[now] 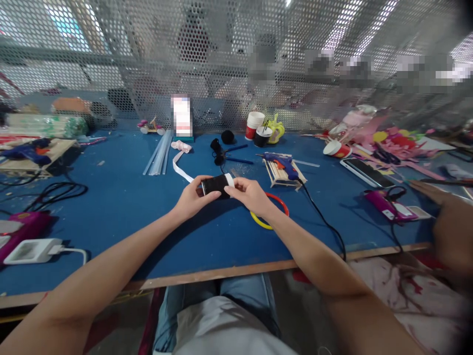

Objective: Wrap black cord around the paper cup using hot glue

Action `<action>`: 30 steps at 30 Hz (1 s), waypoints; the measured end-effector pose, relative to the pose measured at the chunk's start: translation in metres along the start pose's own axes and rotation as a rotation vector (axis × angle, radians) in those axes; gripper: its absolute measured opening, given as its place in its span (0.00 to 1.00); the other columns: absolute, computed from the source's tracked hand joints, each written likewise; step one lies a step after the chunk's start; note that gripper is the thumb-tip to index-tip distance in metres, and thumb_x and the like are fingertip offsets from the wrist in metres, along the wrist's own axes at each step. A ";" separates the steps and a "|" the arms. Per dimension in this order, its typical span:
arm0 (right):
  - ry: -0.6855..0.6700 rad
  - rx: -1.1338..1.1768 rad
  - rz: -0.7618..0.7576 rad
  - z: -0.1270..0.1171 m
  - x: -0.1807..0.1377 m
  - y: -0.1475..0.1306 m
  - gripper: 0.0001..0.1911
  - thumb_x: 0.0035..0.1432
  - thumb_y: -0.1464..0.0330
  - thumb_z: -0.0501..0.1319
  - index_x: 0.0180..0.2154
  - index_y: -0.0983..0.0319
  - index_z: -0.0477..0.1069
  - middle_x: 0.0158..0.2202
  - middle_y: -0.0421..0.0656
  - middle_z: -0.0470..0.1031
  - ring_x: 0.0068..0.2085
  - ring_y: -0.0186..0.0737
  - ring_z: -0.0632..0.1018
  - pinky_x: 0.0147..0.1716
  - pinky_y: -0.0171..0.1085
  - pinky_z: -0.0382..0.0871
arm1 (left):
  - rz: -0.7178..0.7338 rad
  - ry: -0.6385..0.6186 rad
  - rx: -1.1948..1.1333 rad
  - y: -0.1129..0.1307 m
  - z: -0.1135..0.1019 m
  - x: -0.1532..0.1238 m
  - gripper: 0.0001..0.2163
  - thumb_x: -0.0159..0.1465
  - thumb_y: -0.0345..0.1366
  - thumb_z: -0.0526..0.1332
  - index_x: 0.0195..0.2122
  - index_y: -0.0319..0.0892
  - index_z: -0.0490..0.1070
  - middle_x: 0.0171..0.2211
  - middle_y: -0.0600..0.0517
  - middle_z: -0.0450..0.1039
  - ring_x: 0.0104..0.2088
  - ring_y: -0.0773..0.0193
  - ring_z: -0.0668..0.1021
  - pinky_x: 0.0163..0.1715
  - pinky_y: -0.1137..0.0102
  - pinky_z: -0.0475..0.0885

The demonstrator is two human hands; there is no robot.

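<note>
Between my two hands a small paper cup wrapped in black lies on its side, held above the blue table. My left hand grips its left end, thumb along the near side. At the white right end, the fingers of my right hand are closed on the cup. Under my right wrist is a red and yellow ring. A white ribbon runs toward my left hand from a pale pink bundle. Beyond the cup lie blue-handled scissors or pliers, partly covered by black yarn.
Right of centre, a blue glue gun rests on a small wooden rack, its cord trailing to the table edge. Clear glue sticks, stacked paper cups and a phone lie around. At far right is another person's blurred arm.
</note>
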State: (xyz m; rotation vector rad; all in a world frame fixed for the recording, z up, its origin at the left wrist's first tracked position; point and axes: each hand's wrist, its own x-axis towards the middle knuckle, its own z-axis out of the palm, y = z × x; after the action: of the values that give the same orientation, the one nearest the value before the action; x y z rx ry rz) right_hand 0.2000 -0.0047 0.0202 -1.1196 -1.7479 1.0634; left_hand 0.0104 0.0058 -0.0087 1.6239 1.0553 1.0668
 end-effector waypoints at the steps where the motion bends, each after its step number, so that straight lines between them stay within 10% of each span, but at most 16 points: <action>1: 0.006 -0.009 0.000 0.001 0.000 0.001 0.15 0.52 0.57 0.59 0.33 0.64 0.68 0.27 0.39 0.68 0.28 0.32 0.67 0.30 0.33 0.61 | 0.004 0.001 0.014 -0.001 0.000 0.000 0.25 0.51 0.44 0.65 0.48 0.40 0.62 0.35 0.51 0.70 0.28 0.66 0.75 0.28 0.69 0.72; 30: 0.034 -0.160 -0.006 -0.003 -0.005 0.000 0.13 0.51 0.62 0.60 0.37 0.64 0.72 0.31 0.42 0.74 0.33 0.37 0.72 0.35 0.37 0.65 | 0.109 -0.026 -0.018 -0.005 0.003 -0.001 0.31 0.53 0.39 0.65 0.55 0.39 0.54 0.47 0.43 0.66 0.42 0.59 0.75 0.42 0.62 0.72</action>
State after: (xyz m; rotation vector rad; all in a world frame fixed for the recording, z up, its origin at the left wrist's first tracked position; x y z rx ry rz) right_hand 0.2040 -0.0087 0.0202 -1.2222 -1.8331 0.9086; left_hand 0.0121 0.0048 -0.0140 1.6924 0.9474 1.1203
